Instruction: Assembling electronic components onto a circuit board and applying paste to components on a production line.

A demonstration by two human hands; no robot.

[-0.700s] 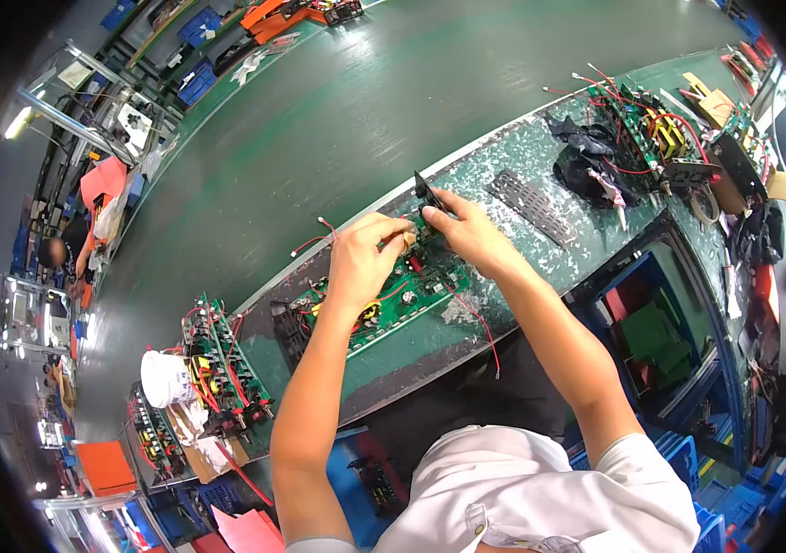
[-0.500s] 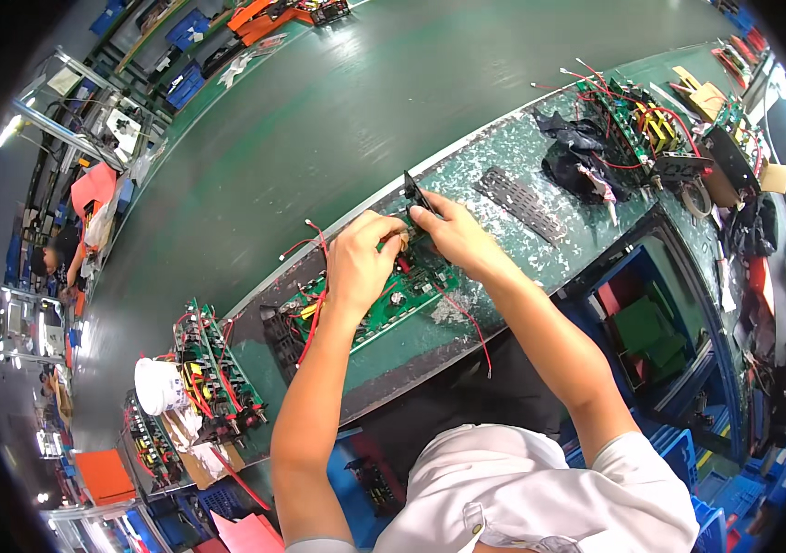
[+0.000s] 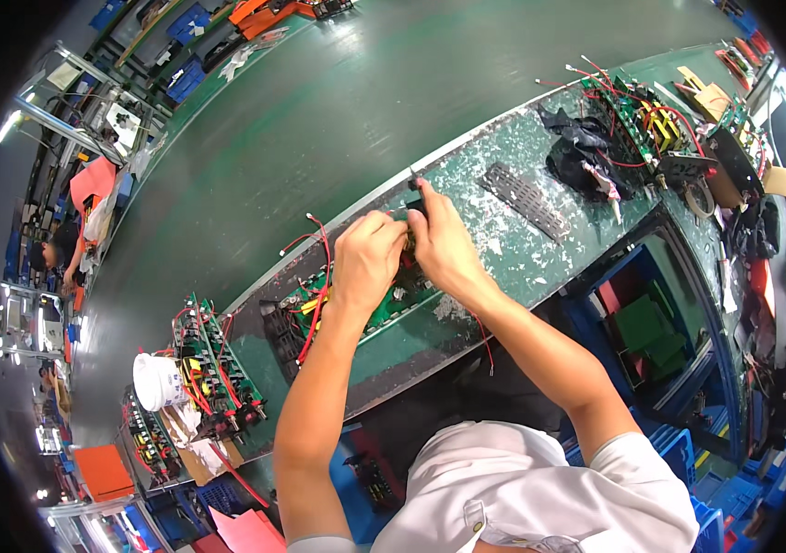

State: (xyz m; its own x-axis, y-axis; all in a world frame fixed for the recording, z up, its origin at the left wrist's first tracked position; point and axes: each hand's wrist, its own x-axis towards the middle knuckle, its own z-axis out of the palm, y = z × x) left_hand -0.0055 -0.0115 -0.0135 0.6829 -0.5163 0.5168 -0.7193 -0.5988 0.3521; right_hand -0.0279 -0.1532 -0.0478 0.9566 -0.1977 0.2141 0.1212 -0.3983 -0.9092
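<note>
While the right hand point(image 3: 448, 244) has a black part point(image 3: 417, 205) in its grip, can't tell about left hand point(image 3: 368, 258); white tub point(image 3: 159, 382) crowds the table's left end point(image 3: 252, 346).

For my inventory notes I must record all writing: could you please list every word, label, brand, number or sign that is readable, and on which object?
None readable.
White tub: small bluish marks, too blurred to read.
Green circuit board being worked on: any print is too small to make out.
</note>
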